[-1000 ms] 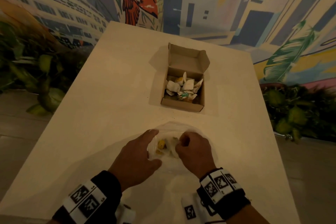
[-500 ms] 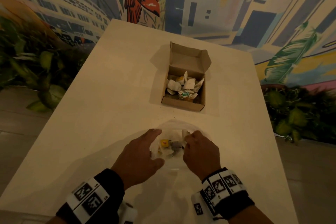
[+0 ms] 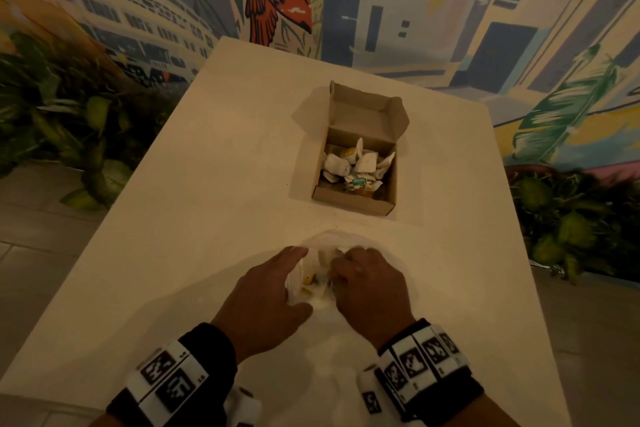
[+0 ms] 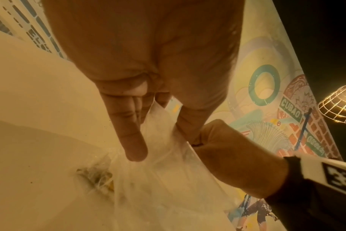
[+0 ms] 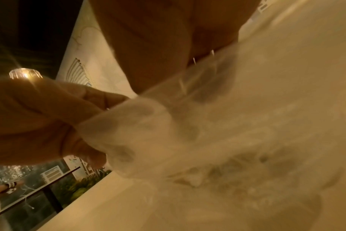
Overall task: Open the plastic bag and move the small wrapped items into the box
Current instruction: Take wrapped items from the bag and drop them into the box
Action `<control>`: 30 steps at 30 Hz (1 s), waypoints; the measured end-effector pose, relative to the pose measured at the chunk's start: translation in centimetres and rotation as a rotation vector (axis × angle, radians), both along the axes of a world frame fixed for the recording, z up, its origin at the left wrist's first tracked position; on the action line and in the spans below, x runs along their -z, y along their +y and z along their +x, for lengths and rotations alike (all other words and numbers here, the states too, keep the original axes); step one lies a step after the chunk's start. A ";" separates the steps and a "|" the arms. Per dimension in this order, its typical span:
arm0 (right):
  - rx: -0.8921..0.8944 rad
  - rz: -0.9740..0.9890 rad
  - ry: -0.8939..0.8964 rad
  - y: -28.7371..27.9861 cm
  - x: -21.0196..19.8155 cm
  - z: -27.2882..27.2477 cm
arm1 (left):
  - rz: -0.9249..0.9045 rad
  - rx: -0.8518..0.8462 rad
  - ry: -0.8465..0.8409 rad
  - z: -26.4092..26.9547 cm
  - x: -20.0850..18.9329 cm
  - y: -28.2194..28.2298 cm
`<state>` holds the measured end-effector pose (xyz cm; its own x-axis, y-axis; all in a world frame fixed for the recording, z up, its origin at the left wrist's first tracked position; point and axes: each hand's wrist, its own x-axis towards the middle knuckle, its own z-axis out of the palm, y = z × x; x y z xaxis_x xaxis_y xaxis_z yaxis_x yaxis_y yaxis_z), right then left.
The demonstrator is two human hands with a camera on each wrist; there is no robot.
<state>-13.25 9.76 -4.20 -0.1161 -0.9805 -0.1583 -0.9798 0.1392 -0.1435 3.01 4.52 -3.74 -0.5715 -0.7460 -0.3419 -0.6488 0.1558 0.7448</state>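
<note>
Right hand (image 3: 369, 284) reached deeper into bag (image 3: 325, 246).

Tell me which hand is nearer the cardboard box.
Right, narrowly. The right hand works at the plastic bag just below the cardboard box, almost in line with it; the left hand holds the bag farther left.

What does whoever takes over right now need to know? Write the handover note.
Left hand: pinches the plastic bag at its mouth.
Right hand: fingers curled inside the bag, over the wrapped items; a pinch can't be confirmed.
Box: open, farther back on the table, apart from the bag, already holding several wrapped pieces.
Done: bag opened, part moved.
Left: carry the last few items to the box.
</note>
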 end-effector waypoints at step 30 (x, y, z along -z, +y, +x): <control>0.431 -0.183 -0.101 -14.2 -4.4 -12.4 | 0.064 -0.073 -0.069 -0.6 -0.4 -0.1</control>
